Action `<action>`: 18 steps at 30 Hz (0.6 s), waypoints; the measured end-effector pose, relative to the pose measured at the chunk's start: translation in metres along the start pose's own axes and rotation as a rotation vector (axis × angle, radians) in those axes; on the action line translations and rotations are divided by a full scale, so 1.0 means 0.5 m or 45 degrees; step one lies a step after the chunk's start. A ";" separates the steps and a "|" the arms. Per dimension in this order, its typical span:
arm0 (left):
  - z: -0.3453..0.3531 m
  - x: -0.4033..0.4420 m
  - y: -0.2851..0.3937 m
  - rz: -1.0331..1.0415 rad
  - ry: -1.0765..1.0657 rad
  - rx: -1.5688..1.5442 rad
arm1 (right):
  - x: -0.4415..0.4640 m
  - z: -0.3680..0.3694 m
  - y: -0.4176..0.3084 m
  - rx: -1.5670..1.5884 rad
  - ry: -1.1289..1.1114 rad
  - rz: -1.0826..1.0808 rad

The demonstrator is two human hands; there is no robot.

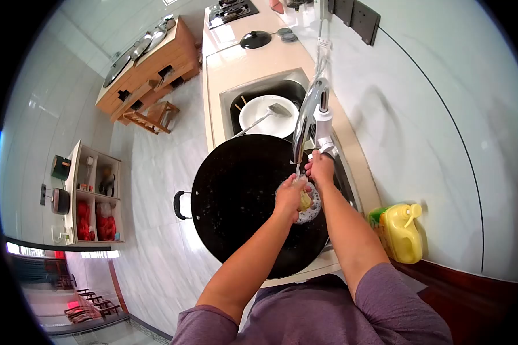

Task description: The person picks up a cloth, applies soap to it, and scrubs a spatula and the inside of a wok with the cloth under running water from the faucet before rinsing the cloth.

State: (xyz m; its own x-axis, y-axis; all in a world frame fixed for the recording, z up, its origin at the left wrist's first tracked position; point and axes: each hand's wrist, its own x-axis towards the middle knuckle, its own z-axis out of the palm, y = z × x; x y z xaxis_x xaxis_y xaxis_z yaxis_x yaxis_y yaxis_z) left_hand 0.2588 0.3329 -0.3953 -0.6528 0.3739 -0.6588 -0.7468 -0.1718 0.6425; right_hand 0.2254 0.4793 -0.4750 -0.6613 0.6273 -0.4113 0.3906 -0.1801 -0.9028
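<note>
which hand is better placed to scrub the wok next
Probably the left hand: it holds a yellow sponge-like thing over the wok, while the right hand is up beside the tap.

No writing can be read; the green label (377, 218) on the yellow jug (403, 237), at four o'clock, is too small to make out.

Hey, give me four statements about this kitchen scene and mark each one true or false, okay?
1. The left hand grips a small yellow item over the large round black wok. True.
2. The right hand holds the wok's black side handle. False: the right hand is at the white fitting beside the curved chrome tap.
3. A long-handled metal spatula lies across the round white bowl. True.
4. The yellow plastic jug stands left of the wok in the picture. False: the jug stands to its right, beside the wall.
</note>
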 end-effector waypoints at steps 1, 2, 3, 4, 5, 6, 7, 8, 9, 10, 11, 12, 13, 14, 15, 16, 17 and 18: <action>0.009 0.000 -0.003 0.059 0.065 -0.040 | 0.000 0.004 0.029 0.080 -0.047 0.041; 0.008 0.008 -0.005 0.091 0.035 -0.040 | -0.015 -0.001 0.044 0.112 -0.141 0.095; 0.001 0.024 -0.010 0.124 0.007 -0.042 | -0.045 -0.008 0.057 0.353 -0.251 0.193; -0.005 0.041 -0.018 0.157 -0.020 -0.047 | -0.079 -0.014 0.073 0.593 -0.361 0.290; -0.007 0.058 -0.030 0.218 -0.015 -0.066 | -0.122 -0.019 0.066 0.757 -0.392 0.376; 0.003 0.054 -0.028 0.231 0.034 -0.061 | -0.171 -0.021 0.042 0.923 -0.422 0.459; 0.016 0.046 -0.024 0.244 0.081 -0.053 | -0.218 -0.017 0.009 1.117 -0.474 0.460; 0.024 0.041 -0.022 0.257 0.129 -0.044 | -0.237 -0.013 0.009 1.116 -0.433 0.390; 0.026 0.043 -0.026 0.296 0.148 0.004 | -0.253 -0.011 0.008 1.116 -0.392 0.321; 0.020 0.046 -0.032 0.338 0.157 0.094 | -0.264 -0.009 0.004 1.115 -0.351 0.251; 0.015 0.040 -0.032 0.383 0.167 0.184 | -0.277 -0.007 -0.010 1.151 -0.454 0.234; 0.008 0.033 -0.031 0.430 0.176 0.274 | -0.283 -0.002 -0.013 1.163 -0.479 0.275; -0.004 0.021 -0.032 0.454 0.251 0.606 | -0.290 0.004 -0.012 1.176 -0.504 0.317; -0.009 -0.005 -0.024 0.506 0.292 0.769 | -0.293 0.007 -0.007 1.190 -0.530 0.360; -0.014 -0.032 -0.018 0.556 0.336 0.934 | -0.279 0.012 0.008 1.282 -0.635 0.426; -0.020 -0.059 -0.011 0.604 0.383 1.100 | -0.270 0.011 0.026 1.209 -0.625 0.403; -0.024 -0.088 -0.002 0.568 0.361 1.088 | -0.270 0.011 0.022 1.135 -0.616 0.381; -0.041 -0.095 -0.004 0.658 0.359 1.192 | -0.274 0.014 0.018 1.063 -0.606 0.359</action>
State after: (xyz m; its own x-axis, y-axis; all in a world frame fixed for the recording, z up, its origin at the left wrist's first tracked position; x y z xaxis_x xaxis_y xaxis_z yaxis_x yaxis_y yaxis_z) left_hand 0.2888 0.2969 -0.3734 -0.9528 0.2147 -0.2145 -0.0619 0.5543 0.8300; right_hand 0.3150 0.3866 -0.4274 -0.8728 0.1439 -0.4664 0.1185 -0.8645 -0.4885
